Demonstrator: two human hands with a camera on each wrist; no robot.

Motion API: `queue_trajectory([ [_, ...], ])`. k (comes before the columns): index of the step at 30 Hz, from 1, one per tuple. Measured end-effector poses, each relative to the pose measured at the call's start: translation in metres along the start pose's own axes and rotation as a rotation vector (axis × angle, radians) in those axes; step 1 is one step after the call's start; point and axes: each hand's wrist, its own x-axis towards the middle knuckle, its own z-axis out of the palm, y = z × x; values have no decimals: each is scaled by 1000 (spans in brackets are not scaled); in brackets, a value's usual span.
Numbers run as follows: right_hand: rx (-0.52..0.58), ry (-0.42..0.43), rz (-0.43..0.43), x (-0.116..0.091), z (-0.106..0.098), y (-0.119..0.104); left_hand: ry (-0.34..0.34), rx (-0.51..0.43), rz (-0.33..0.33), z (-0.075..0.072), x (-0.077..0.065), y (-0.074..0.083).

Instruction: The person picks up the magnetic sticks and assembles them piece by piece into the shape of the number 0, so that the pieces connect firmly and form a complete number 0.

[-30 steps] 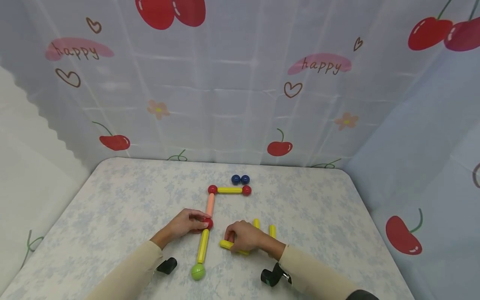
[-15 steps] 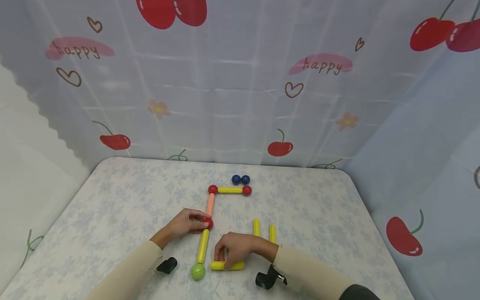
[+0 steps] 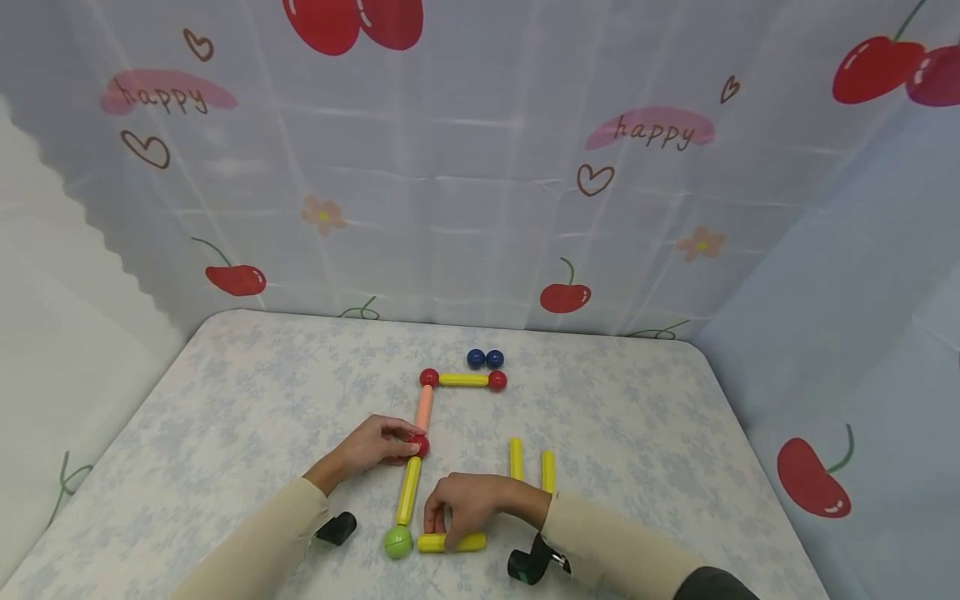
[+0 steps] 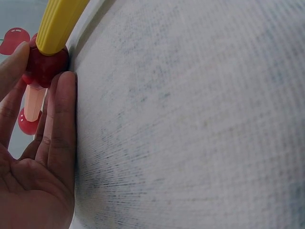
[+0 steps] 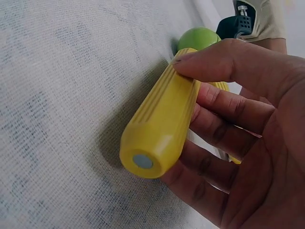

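My left hand (image 3: 372,444) pinches a red ball (image 4: 46,64) between thumb and fingers. That ball joins a pink rod (image 3: 425,408) on its far side and a yellow rod (image 3: 408,492) on its near side. At the near end of this yellow rod sits a green ball (image 3: 398,542). My right hand (image 3: 468,504) grips a loose yellow magnetic rod (image 5: 159,119), with the thumb along one side and fingers on the other. A grey metal disc shows in the rod's end in the right wrist view. The rod's left end is close beside the green ball, lying crosswise.
Farther back, another red ball (image 3: 429,378) links the pink rod to a yellow rod (image 3: 463,380) ending in a red ball (image 3: 497,381). Two blue balls (image 3: 485,359) lie behind. Beyond my right wrist lie yellow rods (image 3: 516,458). A printed curtain (image 3: 450,208) hangs behind the table.
My right hand has brought the yellow rod nearer and leftward, turning it level with the green ball. My left hand keeps its hold on the red ball.
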Motion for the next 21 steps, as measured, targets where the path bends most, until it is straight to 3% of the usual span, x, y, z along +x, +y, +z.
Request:
queue_trajectory([
  [15, 54, -12, -11, 2, 1, -2, 3, -13, -2, 1, -1, 0],
  [21, 133, -11, 10, 0, 3, -2, 2, -13, 0, 1, -2, 1],
])
